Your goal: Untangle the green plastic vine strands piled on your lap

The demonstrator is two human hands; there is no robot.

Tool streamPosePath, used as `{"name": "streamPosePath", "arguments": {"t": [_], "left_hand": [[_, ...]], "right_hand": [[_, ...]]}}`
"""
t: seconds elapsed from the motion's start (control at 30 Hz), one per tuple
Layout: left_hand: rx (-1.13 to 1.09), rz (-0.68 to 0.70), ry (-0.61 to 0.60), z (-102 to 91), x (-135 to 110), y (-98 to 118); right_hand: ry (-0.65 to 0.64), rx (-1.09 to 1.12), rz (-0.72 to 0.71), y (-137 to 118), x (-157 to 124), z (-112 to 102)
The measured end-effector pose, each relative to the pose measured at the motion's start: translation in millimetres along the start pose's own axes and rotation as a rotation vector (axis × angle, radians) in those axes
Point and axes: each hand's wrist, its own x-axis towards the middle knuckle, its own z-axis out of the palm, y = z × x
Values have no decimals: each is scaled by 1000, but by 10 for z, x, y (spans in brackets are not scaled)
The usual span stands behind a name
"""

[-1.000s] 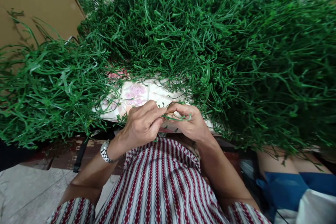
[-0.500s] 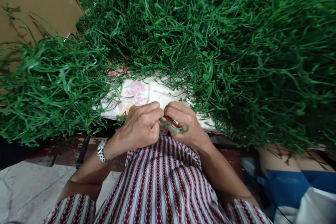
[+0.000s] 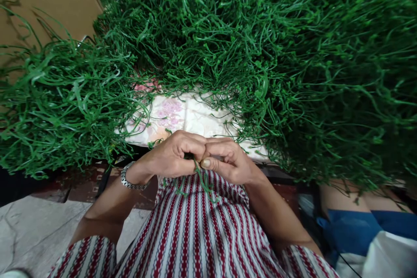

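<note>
My left hand [image 3: 174,156] and my right hand [image 3: 233,160] meet in front of my striped shirt, fingertips touching. Between them, thumbs and forefingers pinch a few thin green plastic stems [image 3: 203,179], whose ends dangle over the shirt. Both hands are closed, and the pinched part of the stems is mostly hidden by the fingers. A metal watch circles my left wrist. Just beyond the hands lies a white floral cloth [image 3: 195,117] with some loose stems on it.
A big heap of green plastic stems [image 3: 221,30] covers the back and right. Another pile [image 3: 71,104] lies at left, near a tan board [image 3: 48,0]. At lower right are a person's legs in blue shorts [image 3: 352,228] and a white bag [image 3: 391,256].
My hands have turned, bringing the right thumb into view against the left fingers. The stems, looped near my right palm before, now hang downward between the hands.
</note>
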Motion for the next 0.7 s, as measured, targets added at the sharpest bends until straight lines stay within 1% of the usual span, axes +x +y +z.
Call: {"name": "streamPosePath", "arguments": {"t": [0.13,0.23,0.27,0.33,0.43,0.5,0.53,0.6,0.67,0.7], "left_hand": [[-68,-2,-19,-34,-6,-23],[-166,10,-30,-89,-65,-62],[-171,14,-21,-104,-88,-72],[-110,-4,13,-113,-124,-83],[39,-65,148,-61,-121,-87],[83,-74,269,3,-86,-91],[85,-66,333,37,-65,-94],[50,-54,456,98,-31,-105],[-1,-69,556,143,-15,-119],[-29,-84,581,158,-14,-126]], "right_hand": [[-5,59,73,-18,-29,19],[-20,172,82,-44,-81,-40],[-4,187,70,-54,-96,-74],[81,112,55,-73,-110,-142],[262,-134,50,-95,-70,-191],[339,-274,17,-99,-15,-171],[353,-324,4,-95,13,-148],[337,-377,10,-72,56,-96],[297,-351,54,-34,70,-53],[281,-326,77,-14,67,-38]]}}
